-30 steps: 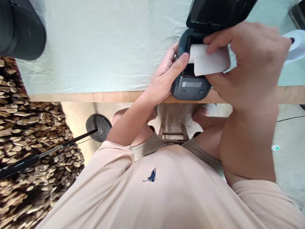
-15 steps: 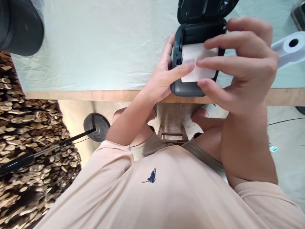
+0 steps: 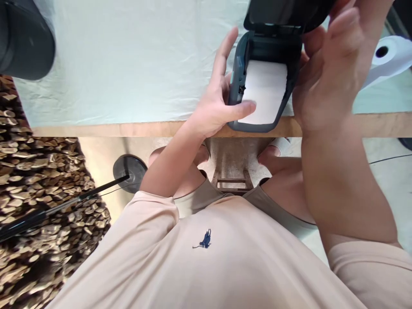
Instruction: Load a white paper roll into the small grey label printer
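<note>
A dark receipt printer (image 3: 272, 48) stands at the front edge of the table with its lid (image 3: 286, 17) raised. White paper (image 3: 267, 88) lies in its bay, the loose end spread towards the front. My left hand (image 3: 214, 105) grips the printer's left side, its thumb pressed on the paper and the index finger stretched forward. My right hand (image 3: 330, 77) is at the printer's right side, its fingers curled against the edge by the raised lid. Some of those fingertips are hidden or blurred.
A white paper roll (image 3: 391, 53), partly unwound, lies on the right of the cloth-covered table (image 3: 128, 64). At the upper left is a dark rounded object (image 3: 27, 43). Below, a stand with a round base (image 3: 130, 165) and a wooden stool (image 3: 233, 182) show.
My right hand has left the paper and moved forward to the lid's right edge. The paper now lies further towards the printer's front. My left hand keeps its hold, index finger now extended.
</note>
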`<state>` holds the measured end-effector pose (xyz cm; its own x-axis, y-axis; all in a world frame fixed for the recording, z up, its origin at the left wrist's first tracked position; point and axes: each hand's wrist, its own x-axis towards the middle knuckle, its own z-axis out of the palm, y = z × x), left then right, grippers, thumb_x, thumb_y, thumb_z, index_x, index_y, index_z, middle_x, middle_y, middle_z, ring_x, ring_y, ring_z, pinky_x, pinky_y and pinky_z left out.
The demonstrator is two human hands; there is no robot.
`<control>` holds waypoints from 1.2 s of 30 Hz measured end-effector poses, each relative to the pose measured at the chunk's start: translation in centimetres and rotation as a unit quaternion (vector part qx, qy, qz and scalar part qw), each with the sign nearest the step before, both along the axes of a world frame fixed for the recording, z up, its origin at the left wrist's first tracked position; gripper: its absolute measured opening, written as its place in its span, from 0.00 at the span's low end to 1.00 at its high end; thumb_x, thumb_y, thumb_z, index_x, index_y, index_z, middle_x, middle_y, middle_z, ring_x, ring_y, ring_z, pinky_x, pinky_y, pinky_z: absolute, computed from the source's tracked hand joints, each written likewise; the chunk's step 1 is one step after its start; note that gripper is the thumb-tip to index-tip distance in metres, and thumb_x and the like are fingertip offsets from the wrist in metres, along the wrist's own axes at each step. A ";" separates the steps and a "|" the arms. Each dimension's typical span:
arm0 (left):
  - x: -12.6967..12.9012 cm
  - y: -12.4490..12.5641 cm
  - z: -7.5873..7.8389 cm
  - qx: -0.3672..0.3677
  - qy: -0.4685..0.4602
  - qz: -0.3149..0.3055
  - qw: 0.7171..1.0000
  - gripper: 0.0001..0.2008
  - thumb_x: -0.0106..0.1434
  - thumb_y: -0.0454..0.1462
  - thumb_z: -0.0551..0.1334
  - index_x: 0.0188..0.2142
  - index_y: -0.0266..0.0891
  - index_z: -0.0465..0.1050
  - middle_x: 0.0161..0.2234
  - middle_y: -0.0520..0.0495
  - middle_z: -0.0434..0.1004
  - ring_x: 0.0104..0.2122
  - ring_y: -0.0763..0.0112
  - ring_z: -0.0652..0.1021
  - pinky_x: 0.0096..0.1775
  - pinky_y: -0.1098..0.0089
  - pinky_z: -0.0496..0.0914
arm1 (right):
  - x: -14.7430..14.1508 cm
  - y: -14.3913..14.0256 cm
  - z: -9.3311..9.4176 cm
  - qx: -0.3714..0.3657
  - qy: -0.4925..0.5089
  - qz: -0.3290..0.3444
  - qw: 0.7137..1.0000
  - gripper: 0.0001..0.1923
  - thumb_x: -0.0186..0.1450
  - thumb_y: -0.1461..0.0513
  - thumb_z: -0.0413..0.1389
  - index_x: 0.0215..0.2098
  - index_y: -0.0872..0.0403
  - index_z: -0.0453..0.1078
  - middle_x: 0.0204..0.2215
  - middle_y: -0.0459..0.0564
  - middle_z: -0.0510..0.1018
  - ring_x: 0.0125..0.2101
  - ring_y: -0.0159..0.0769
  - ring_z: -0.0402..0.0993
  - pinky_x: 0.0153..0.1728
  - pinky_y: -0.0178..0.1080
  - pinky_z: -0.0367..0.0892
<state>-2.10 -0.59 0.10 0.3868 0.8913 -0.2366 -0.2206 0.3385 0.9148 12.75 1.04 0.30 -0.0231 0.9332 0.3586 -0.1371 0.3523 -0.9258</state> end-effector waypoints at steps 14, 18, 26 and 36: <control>-0.5 2.6 -0.3 -0.109 0.026 0.158 0.981 0.30 0.57 0.44 0.53 0.59 0.48 0.45 0.43 0.51 0.68 0.52 0.67 0.69 0.47 0.69 0.69 | 0.3 -1.1 -0.8 -0.064 -0.109 0.064 0.990 0.27 0.53 0.53 0.54 0.49 0.49 0.55 0.46 0.44 0.59 0.43 0.22 0.60 0.47 0.30 0.63; -0.7 2.6 0.1 -0.143 0.003 0.163 0.976 0.27 0.59 0.46 0.50 0.57 0.47 0.49 0.43 0.51 0.69 0.52 0.67 0.69 0.47 0.68 0.69 | 0.1 -1.5 -0.5 -0.036 -0.129 0.079 0.988 0.29 0.50 0.55 0.56 0.49 0.52 0.55 0.46 0.45 0.57 0.44 0.21 0.56 0.50 0.30 0.60; -0.4 2.0 0.8 -0.208 -0.047 0.169 0.962 0.24 0.62 0.48 0.45 0.55 0.44 0.56 0.43 0.51 0.71 0.54 0.65 0.67 0.48 0.67 0.70 | 0.2 -1.5 -0.7 -0.046 -0.109 0.079 0.990 0.31 0.48 0.58 0.58 0.48 0.59 0.55 0.43 0.48 0.59 0.40 0.19 0.57 0.44 0.27 0.59; 0.9 -0.2 0.7 -0.055 -0.151 0.034 0.986 0.21 0.64 0.42 0.40 0.39 0.38 0.69 0.44 0.55 0.70 0.59 0.61 0.59 0.52 0.62 0.67 | -1.3 -1.2 -1.3 -0.055 0.005 -0.030 0.998 0.19 0.58 0.55 0.50 0.46 0.51 0.55 0.41 0.44 0.62 0.39 0.19 0.61 0.45 0.28 0.64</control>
<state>-1.20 -0.78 0.77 0.3952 0.8930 -0.2155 -0.5029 0.4066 0.7628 11.49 -0.15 -0.96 0.0367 0.9666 0.2538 -0.1292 0.2564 -0.9579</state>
